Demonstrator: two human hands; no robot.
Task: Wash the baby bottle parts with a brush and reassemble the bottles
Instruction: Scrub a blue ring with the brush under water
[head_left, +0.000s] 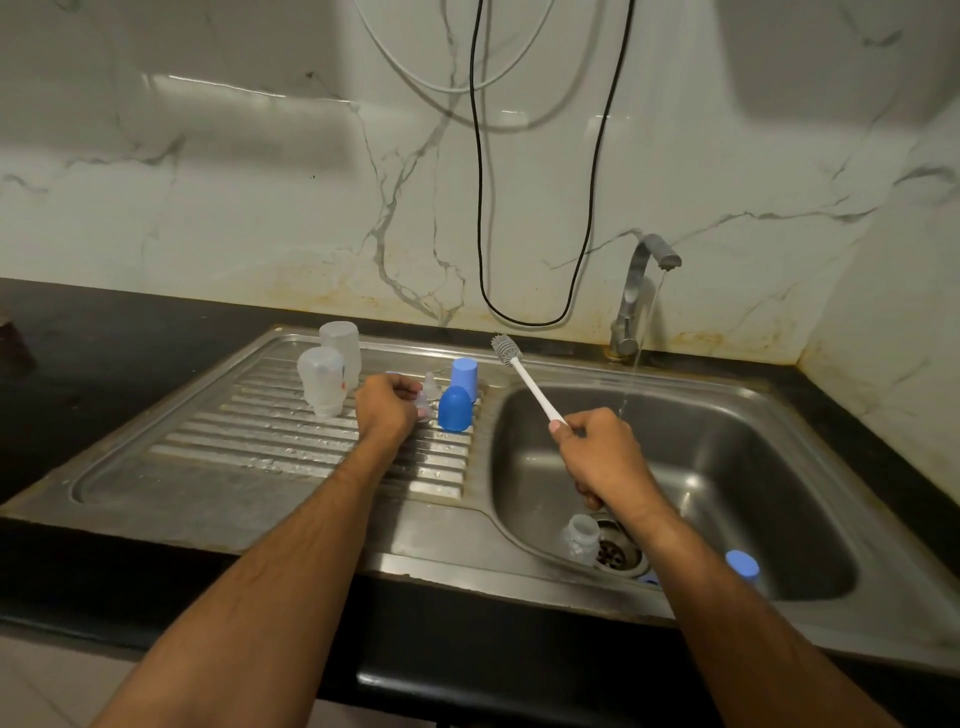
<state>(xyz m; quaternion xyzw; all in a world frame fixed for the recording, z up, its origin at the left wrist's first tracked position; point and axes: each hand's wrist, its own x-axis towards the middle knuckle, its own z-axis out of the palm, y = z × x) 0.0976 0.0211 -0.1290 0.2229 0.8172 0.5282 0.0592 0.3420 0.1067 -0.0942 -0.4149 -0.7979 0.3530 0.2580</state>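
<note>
My right hand (602, 452) grips the white handle of a bottle brush (519, 371) over the sink basin (727, 467), grey bristle head pointing up and away. My left hand (387, 410) is curled over the drainboard (291, 441), fingers at a clear teat (423, 402); a second clear teat (430, 385) stands just behind. Two blue caps (455, 409) (464, 378) stand beside them. Two clear bottles (322, 382) (341, 349) stand upside down at the left. In the basin lie a clear bottle (581, 538) by the drain and a blue cap (743, 565).
The tap (636, 296) at the back of the basin runs a thin stream of water. A black cable (480, 208) and a white cable hang down the marble wall. Black countertop (78, 332) surrounds the steel sink unit.
</note>
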